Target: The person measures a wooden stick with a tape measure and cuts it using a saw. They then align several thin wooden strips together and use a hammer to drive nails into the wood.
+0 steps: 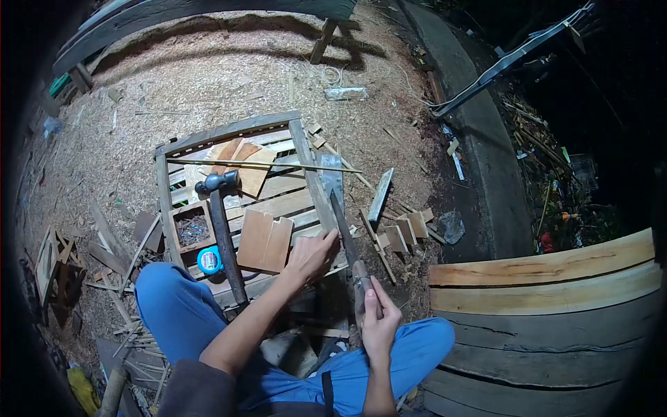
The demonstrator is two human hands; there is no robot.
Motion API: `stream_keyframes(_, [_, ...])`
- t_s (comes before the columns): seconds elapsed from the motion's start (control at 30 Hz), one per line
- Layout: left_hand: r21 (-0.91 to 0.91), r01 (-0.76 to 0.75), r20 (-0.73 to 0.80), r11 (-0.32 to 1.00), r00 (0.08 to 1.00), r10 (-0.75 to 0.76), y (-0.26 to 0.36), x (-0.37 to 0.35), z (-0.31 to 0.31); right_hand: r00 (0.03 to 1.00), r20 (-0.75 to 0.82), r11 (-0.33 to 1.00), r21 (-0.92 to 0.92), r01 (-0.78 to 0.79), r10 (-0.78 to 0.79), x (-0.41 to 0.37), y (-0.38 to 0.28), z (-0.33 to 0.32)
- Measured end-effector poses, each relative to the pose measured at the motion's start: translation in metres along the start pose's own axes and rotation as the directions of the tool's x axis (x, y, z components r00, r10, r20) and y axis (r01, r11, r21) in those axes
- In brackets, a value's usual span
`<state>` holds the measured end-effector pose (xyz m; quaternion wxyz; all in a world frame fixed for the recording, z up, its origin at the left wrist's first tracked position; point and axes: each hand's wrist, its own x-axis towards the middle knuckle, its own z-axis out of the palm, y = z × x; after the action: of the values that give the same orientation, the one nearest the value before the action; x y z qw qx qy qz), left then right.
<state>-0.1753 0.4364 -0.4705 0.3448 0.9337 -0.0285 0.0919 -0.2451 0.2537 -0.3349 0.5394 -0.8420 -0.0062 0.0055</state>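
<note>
In my right hand (379, 321) is the wooden handle of a long knife (345, 233), its dark blade pointing away from me along the right edge of a low slatted wooden table (303, 142). My left hand (311, 257) is closed at that edge, fingertips close beside the blade; what it grips, if anything, is hidden. Left of it lie thin wooden pieces (265, 240). A hammer (227, 243) rests with its head toward the far side. Near it are a blue tape measure (210, 260) and a wooden box of nails (194, 229).
A thin stick (264, 164) crosses the table above more cut wood pieces (258, 177). Right of the table, small wood blocks (407, 231) and scraps lie on the shavings-covered ground. Wide planks (542, 295) fill the lower right. A wooden bench (201, 17) stands at the far side.
</note>
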Motion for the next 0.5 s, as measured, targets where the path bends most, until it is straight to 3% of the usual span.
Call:
stream_keyframes(0.13, [0.071,-0.014,-0.063,0.997,0.998,0.018,-0.002,-0.002,0.003,0.984,0.037,0.984,0.038,-0.173,0.172,0.001,0.003,0.001])
stream_keyframes(0.27, [0.114,-0.040,-0.052,0.993,0.998,0.046,0.002,-0.001,-0.002,0.999,0.025,0.999,0.024,-0.040,0.039,0.005,0.036,-0.001])
stream_keyframes(0.37, [0.129,-0.028,-0.043,0.991,0.999,0.034,0.002,0.000,-0.002,0.999,0.020,0.997,0.068,-0.045,0.044,0.005,0.027,0.004])
stream_keyframes(0.43, [0.097,-0.014,-0.056,0.995,0.998,0.020,0.003,0.001,-0.002,0.983,0.059,0.972,0.152,-0.181,0.174,0.002,0.015,0.004])
stream_keyframes(0.5, [0.078,-0.005,-0.067,0.997,0.998,0.010,0.003,0.002,0.000,0.983,0.055,0.971,0.154,-0.183,0.177,0.001,0.015,0.004])
